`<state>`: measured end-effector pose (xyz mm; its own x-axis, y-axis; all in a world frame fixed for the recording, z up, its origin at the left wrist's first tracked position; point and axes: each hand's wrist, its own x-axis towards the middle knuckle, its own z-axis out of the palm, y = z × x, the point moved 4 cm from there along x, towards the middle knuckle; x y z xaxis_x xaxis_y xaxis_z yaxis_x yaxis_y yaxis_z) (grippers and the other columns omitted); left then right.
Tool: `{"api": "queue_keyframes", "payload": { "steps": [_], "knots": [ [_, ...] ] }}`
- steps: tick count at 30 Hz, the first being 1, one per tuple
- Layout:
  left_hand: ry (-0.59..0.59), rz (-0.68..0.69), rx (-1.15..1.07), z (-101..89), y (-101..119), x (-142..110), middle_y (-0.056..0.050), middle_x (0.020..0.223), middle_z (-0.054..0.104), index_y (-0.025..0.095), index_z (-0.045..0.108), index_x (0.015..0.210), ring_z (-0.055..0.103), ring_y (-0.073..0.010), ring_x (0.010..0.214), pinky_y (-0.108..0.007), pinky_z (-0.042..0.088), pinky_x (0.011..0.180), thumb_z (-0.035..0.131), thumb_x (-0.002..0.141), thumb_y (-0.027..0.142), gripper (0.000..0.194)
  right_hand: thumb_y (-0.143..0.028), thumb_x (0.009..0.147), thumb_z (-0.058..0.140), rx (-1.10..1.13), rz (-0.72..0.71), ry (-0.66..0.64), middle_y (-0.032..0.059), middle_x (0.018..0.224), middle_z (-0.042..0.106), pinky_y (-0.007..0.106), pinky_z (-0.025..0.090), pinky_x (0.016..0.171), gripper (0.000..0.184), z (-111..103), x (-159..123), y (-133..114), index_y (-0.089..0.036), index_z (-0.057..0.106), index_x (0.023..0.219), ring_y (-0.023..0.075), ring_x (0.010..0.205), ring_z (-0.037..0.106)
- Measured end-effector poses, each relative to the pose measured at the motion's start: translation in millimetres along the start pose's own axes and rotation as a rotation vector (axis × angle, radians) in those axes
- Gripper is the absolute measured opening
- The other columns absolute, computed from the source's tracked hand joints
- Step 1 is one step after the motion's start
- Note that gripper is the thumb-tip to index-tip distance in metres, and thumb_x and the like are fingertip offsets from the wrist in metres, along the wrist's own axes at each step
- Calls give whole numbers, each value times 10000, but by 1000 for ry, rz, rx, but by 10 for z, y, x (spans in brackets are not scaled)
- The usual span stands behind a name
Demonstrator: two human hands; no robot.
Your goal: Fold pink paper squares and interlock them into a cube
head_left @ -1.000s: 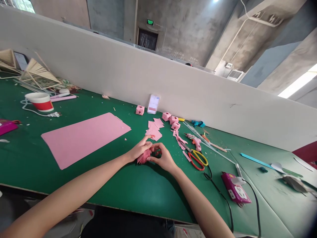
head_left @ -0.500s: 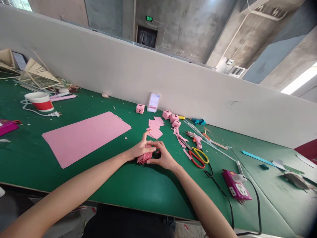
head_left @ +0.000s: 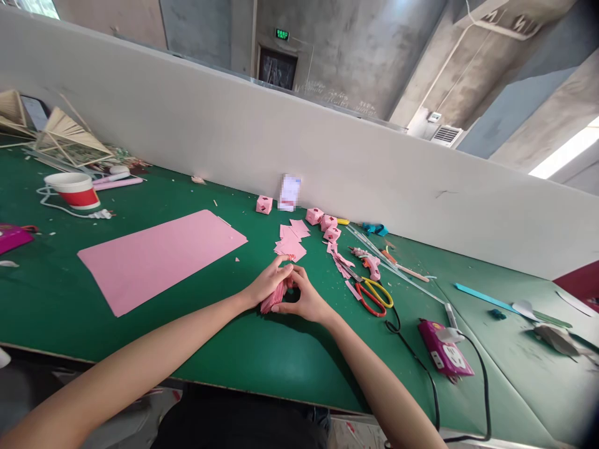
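Note:
A stack of folded pink paper pieces (head_left: 271,302) is pressed between my two hands, low over the green table. My left hand (head_left: 266,282) closes on it from the left and top, covering much of it. From the right, my right hand (head_left: 306,296) grips the same stack, thumb at the near edge and fingers bent over the far side. Just beyond the fingers lie loose pink paper squares (head_left: 292,240). Past them stand small pink folded paper cubes, one on the left (head_left: 264,204) and several on the right (head_left: 330,222).
A large pink sheet (head_left: 161,262) lies left of my hands. Scissors (head_left: 374,296), a pink glue gun (head_left: 369,262) and paper scraps are to the right, with a purple power strip (head_left: 447,349) and its black cable nearer. A paper cup (head_left: 75,190) stands far left; a white partition (head_left: 210,125) borders the back.
The stack, fanned out half a second ago, is squeezed thinner. My left thumb and fingers have come down over it, meeting the right fingertips.

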<state>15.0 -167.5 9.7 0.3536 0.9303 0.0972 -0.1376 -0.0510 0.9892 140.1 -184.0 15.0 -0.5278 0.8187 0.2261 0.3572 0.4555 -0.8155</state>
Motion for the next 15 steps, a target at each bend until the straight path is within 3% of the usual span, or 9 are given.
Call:
{"api": "queue_keyframes", "payload": {
  "steps": [4,9,15],
  "knots": [
    [21,24,30,-7,21,-25,19,698,586,166,417,1319,574,-155,654,-286,439,653,475,898,643,639,-477,555,907,-3,-10,36,99,1364,397,424,436,1068,845,73,15,2,-248,558,1289,269,1273,431],
    [9,55,35,-13,30,-15,-28,791,638,157,472,1299,607,-183,737,-301,467,698,458,866,703,698,-473,592,891,4,-14,88,92,1355,429,431,460,1025,689,56,31,41,-262,629,1193,276,1237,464],
    [50,83,-49,-3,25,25,-73,942,677,171,644,1059,627,-190,917,-277,476,830,499,887,635,516,-503,642,851,113,10,88,70,1228,499,427,459,1028,587,39,67,99,-248,639,1126,256,1174,518]
  ]
}}
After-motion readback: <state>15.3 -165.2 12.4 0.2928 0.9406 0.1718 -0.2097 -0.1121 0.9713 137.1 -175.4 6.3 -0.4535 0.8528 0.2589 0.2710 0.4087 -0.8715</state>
